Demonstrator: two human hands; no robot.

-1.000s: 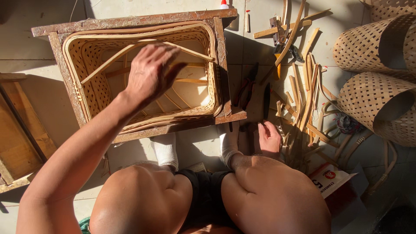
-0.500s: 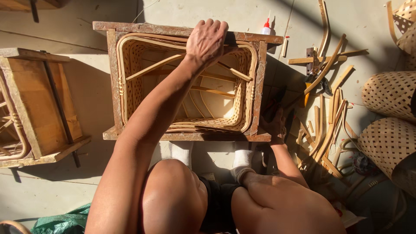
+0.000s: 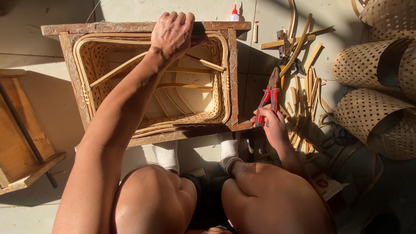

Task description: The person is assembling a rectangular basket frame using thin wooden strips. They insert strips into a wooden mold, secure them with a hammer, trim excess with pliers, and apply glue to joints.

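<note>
A woven bamboo basket (image 3: pixel 108 56) sits inside a worn wooden frame (image 3: pixel 234 73) on the floor ahead of my knees. My left hand (image 3: pixel 172 31) reaches over it and presses down on the far rim, fingers curled over the frame's back edge. Thin bamboo strips (image 3: pixel 117 69) cross inside the basket. To the right of the frame, my right hand (image 3: pixel 271 123) grips red-handled pliers (image 3: pixel 268 97), jaws pointing away from me.
Cut bamboo slats and offcuts (image 3: pixel 303 86) litter the floor on the right. Rolled woven bamboo mats (image 3: pixel 372 65) lie at the far right. A small glue bottle (image 3: pixel 234 14) stands behind the frame. Another wooden frame (image 3: pixel 21 130) lies at left.
My left hand moved from the basket's middle to its far rim. My right hand, which rested empty by my knee, now holds the red-handled pliers. The view shifted.
</note>
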